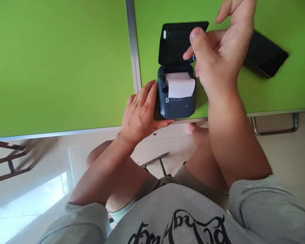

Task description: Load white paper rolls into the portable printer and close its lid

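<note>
A small dark blue-grey label printer [176, 110] sits at the table's front edge, its black lid [176, 42] swung up and back. White paper [181, 85] lies in its compartment and hangs over the front rim. My left hand [142, 112] grips the printer at its left side, fingers along the wall and thumb across the front. Beside the lid's right edge is my right hand [220, 56], palm turned up, fingers apart. One fingertip overlaps the lid's lower right part; whether it touches cannot be made out. Some right-hand fingers are hidden or cut off at the top.
A black phone [266, 54] rests on the green table [66, 67], right of my right hand and partly behind it. A metal seam strip [133, 44] crosses the tabletop left of the printer. My legs and a stool are below the table edge.
</note>
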### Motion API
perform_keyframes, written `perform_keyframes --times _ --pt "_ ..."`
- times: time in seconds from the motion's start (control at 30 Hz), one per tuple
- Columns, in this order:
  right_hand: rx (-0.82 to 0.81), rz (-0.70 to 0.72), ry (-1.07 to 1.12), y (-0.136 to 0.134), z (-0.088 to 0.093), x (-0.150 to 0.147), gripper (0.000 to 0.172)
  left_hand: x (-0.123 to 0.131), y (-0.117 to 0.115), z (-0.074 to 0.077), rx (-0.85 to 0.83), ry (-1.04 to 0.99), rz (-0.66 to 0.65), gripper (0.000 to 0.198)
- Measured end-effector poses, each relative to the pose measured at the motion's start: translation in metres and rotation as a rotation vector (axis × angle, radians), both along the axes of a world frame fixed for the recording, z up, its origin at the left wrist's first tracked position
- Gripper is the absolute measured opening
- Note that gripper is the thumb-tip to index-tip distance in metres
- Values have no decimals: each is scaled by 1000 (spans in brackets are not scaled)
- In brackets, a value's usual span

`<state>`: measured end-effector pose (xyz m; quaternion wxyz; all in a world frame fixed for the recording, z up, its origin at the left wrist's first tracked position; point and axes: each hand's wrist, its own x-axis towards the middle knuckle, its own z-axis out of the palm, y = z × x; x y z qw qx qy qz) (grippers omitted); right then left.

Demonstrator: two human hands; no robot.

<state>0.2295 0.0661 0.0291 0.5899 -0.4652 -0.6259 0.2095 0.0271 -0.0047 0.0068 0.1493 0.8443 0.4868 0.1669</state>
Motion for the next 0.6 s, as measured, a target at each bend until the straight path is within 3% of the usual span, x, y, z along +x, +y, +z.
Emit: perform_keyframes --times 0.13,0.27,0.43,0.6 --pt "37 67 -93 -2 -3 7 28 0 0 1 -1 -1 7 107" --pt "-32 59 -349 -15 10 12 28 1 0 2 -1 -2 2 111" --pt "-343 26 -837 -27 40 6 4 0 0 1 0 10 0 113" --pt "-599 82 -1149 -31 61 -1 37 -1 0 -1 6 11 -8 114"
